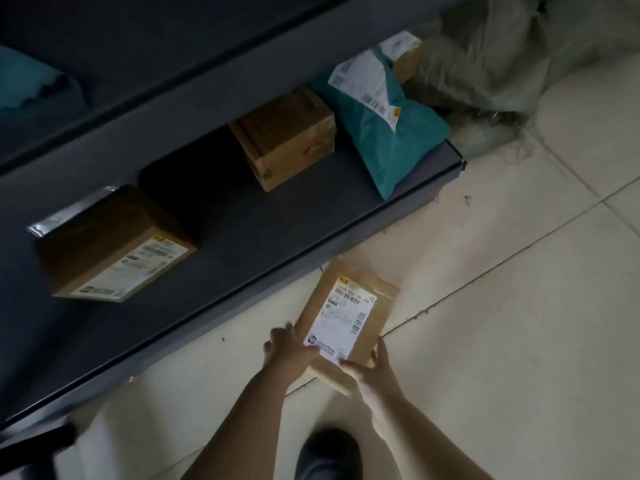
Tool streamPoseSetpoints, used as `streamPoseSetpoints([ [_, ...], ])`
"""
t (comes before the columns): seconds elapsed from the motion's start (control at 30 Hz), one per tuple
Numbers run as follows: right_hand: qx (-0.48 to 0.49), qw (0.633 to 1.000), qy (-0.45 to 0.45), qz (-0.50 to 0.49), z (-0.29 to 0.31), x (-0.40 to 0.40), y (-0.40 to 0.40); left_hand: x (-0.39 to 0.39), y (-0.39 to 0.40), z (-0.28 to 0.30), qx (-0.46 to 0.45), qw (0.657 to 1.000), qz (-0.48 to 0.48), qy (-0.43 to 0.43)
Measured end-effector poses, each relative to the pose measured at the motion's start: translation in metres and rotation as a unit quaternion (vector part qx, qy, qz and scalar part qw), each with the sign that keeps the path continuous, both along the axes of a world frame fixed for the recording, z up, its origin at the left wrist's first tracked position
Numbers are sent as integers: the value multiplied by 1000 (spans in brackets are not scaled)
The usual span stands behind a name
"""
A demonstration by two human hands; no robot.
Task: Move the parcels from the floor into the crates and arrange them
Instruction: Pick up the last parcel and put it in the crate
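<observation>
1. Standing on pale floor tiles (519, 341), with a dark shoe (329, 455) showing at the bottom edge between the two bare forearms.
2. Gripping the near end of a flat brown parcel (349, 313) with both hands: left hand (287, 351) on its left edge, fingers (280, 336) curled closed around that edge; right hand (370, 372) on its near right corner, fingers (349, 363) pressing on the top face and the thumb up along the right edge.
3. Holding this parcel tilted, label side up, with a white shipping label (341, 323) covering most of the top face; the near end looking lifted, but not possible to tell if the far end is touching the floor.
4. Lying just beside the parcel, on its left and far side, the front edge of a dark grey shelf (242, 244), low and close to the floor, running diagonally across the view.
5. Sitting on the shelf at the left, a cardboard box (114, 251) with a white label on its top, and something shiny and silver (69, 213) just behind it.
6. Sitting farther along the shelf, well apart from the first one, a second cardboard box (284, 136) with tape on it.
7. Leaning just beside that box, at the right end of the shelf, a teal plastic mailer bag (391, 133) with a white label, its lower corner hanging a little over the shelf edge.
8. Showing behind the teal bag, partly hidden, one more brown box (407, 60).
9. Lying at the far right, on the floor, a blurred greyish woven sack (502, 64).
</observation>
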State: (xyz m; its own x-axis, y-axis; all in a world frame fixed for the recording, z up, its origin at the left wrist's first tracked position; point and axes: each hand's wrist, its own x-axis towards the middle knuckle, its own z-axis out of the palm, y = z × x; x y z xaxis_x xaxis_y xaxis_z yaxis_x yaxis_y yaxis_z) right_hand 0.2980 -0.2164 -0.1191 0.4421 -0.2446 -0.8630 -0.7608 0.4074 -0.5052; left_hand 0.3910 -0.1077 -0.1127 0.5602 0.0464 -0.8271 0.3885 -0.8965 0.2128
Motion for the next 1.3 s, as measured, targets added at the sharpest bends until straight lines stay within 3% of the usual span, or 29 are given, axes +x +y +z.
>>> streamPoseSetpoints([
  [0.17,-62,998,13,21,46,-19,-23,-32,-3,49,-101,982,138,85],
  [0.27,-81,997,-6,7,87,-34,-44,-52,-15,92,-175,954,238,50],
  [0.37,-75,996,-44,6,149,-47,-58,-71,-29,150,-207,941,268,-3],
  [0.63,-86,970,-170,151,432,-72,-75,-146,-32,444,-277,880,342,-178],
  [0.73,-106,942,-222,229,547,-94,-58,-189,-13,557,-265,857,366,-247],
  [0.97,-48,875,-353,328,742,-151,20,-300,51,767,-207,739,503,-398],
  [1.1,21,836,-404,372,808,-175,87,-349,98,841,-158,657,537,-505],
  [1.3,97,753,-468,452,883,-229,198,-440,174,921,-79,562,565,-598],
])
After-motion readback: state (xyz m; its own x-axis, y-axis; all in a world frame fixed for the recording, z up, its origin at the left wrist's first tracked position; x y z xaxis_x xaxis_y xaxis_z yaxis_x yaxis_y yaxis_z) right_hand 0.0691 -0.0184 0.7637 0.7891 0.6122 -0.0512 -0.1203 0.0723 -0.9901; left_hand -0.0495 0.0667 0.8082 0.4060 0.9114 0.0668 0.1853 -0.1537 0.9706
